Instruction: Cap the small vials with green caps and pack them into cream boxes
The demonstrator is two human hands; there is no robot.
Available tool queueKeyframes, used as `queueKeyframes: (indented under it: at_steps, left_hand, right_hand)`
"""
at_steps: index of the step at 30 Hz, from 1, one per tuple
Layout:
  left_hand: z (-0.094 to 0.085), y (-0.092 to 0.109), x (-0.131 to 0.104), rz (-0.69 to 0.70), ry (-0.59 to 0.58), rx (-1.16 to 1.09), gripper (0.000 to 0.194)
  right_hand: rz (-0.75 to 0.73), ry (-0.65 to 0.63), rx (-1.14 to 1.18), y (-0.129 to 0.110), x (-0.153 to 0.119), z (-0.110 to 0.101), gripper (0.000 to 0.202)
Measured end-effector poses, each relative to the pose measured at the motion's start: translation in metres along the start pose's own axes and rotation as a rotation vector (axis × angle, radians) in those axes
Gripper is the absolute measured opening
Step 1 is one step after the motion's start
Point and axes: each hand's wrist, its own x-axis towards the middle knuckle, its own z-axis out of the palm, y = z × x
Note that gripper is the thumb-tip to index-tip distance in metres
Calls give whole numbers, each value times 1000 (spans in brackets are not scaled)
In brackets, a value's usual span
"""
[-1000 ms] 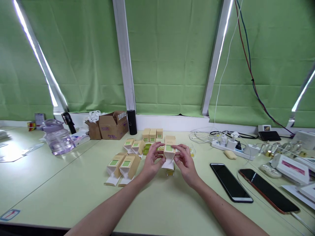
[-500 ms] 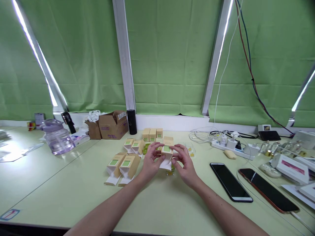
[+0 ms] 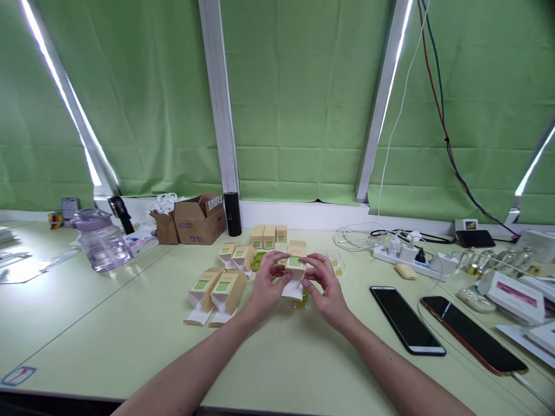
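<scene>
Between my two hands is a small tan box (image 3: 296,263) with a green label and a white flap hanging open toward me. My left hand (image 3: 269,283) grips its left side with fingertips and thumb. On the right side, my right hand (image 3: 325,288) holds it the same way. Under the flap, a small clear and yellow-green item (image 3: 300,300) partly shows. To the left stand two larger open boxes (image 3: 228,292) with flaps down, and behind them two smaller open boxes (image 3: 243,257). Further back are three closed boxes (image 3: 269,237).
Two phones (image 3: 407,319) lie on the right, near a power strip (image 3: 410,260) with tangled cables. Small bottles (image 3: 498,260) and white boxes (image 3: 511,296) sit far right. A water jug (image 3: 103,241), cardboard box (image 3: 199,219) and black cylinder (image 3: 233,215) stand at the left and back.
</scene>
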Motion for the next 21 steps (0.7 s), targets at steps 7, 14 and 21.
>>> queueKeyframes:
  at_steps: [7, 14, 21]
  left_hand:
    - [1, 0, 0, 22, -16, 20, 33]
    - [1, 1, -3, 22, -36, 60, 38]
    - [-4, -1, -3, 21, -174, 10, 54]
  right_hand:
    - [19, 26, 16, 2, 0, 0, 33]
    - [53, 43, 36, 4, 1, 0, 32]
    - [92, 92, 63, 9, 3, -2, 31]
